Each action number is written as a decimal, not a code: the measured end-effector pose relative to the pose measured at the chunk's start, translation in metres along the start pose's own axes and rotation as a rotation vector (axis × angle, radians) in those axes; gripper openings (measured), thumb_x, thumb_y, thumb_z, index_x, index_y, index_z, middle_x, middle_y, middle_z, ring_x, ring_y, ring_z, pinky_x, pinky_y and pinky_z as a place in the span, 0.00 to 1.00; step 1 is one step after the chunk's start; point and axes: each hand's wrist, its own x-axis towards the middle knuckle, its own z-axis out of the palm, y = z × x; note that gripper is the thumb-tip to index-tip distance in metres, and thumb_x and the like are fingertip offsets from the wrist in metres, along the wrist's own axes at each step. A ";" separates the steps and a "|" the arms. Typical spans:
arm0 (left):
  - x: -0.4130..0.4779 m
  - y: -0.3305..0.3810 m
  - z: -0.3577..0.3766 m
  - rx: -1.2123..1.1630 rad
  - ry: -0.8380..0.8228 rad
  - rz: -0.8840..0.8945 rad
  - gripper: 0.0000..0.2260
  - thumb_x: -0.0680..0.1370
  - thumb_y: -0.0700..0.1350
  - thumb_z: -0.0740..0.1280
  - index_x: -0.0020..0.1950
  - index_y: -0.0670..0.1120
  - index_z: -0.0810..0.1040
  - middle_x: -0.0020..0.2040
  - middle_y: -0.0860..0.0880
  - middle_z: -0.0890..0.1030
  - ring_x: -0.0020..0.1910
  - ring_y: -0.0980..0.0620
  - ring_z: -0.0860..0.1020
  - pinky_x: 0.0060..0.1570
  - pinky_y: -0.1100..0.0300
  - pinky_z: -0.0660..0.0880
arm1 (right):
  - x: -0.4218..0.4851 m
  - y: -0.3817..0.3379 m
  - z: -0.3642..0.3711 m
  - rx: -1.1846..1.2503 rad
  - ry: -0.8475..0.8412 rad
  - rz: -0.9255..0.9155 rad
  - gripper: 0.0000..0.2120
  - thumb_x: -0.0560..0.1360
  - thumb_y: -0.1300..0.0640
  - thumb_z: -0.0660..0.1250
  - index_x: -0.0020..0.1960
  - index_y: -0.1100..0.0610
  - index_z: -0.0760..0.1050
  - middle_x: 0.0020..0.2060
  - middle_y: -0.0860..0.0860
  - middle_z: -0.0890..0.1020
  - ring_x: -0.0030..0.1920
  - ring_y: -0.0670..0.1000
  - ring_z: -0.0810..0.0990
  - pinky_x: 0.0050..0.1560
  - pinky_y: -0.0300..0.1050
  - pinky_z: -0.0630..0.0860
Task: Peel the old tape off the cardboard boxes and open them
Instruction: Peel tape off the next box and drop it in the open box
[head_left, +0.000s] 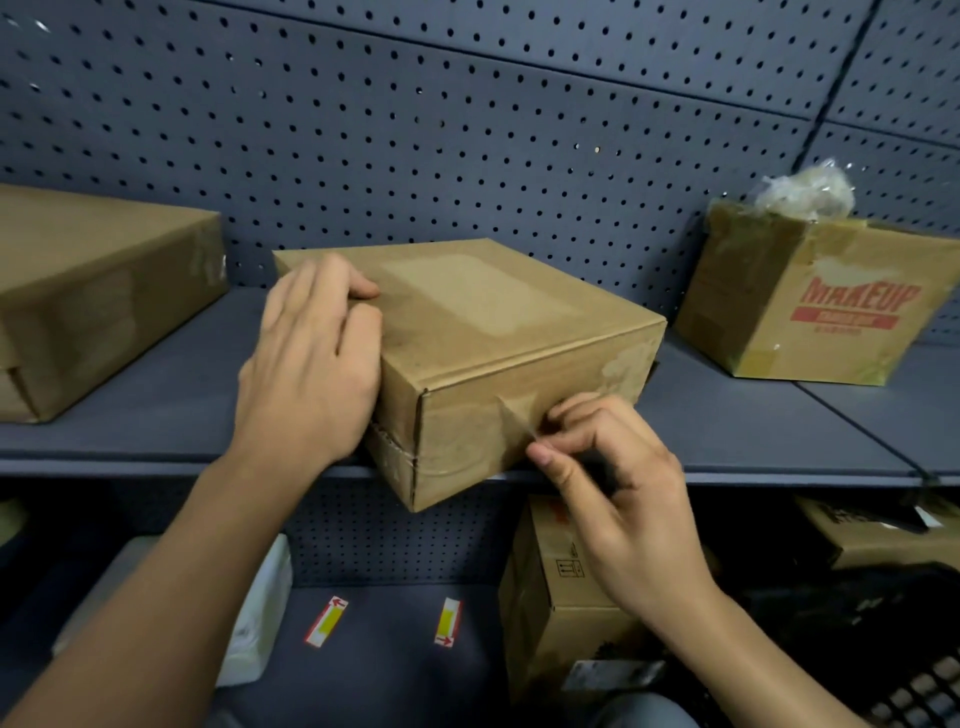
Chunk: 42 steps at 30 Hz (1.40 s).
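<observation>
The cardboard box (493, 322) sits on the shelf (182, 415). The left hand (311, 358) grips its 9 o'clock edge. The right hand (613, 483) pinches, it seems, a tape strip (514, 415) at 5 o'clock. A slow, low pull is best.

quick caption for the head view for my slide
Left hand holds a cardboard box on a shelf while right hand pinches tape on its side.
</observation>
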 end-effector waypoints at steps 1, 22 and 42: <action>0.000 0.000 -0.001 0.006 0.000 -0.003 0.16 0.74 0.51 0.48 0.56 0.50 0.70 0.59 0.59 0.70 0.59 0.64 0.61 0.51 0.53 0.61 | -0.007 -0.004 -0.001 0.016 -0.045 -0.021 0.05 0.76 0.60 0.70 0.42 0.59 0.78 0.44 0.49 0.79 0.56 0.50 0.79 0.53 0.48 0.75; -0.026 0.025 -0.001 0.336 0.047 0.053 0.21 0.79 0.63 0.48 0.52 0.48 0.69 0.52 0.48 0.72 0.58 0.42 0.66 0.54 0.43 0.69 | -0.007 -0.019 -0.007 0.401 0.177 0.302 0.15 0.78 0.63 0.65 0.38 0.55 0.62 0.52 0.53 0.85 0.59 0.50 0.82 0.55 0.41 0.77; -0.027 0.034 -0.001 0.383 0.129 0.373 0.36 0.68 0.78 0.59 0.47 0.47 0.84 0.41 0.50 0.72 0.47 0.48 0.63 0.46 0.45 0.71 | 0.002 -0.001 -0.038 0.680 0.341 0.424 0.14 0.81 0.71 0.54 0.42 0.56 0.58 0.39 0.59 0.85 0.46 0.54 0.86 0.44 0.48 0.83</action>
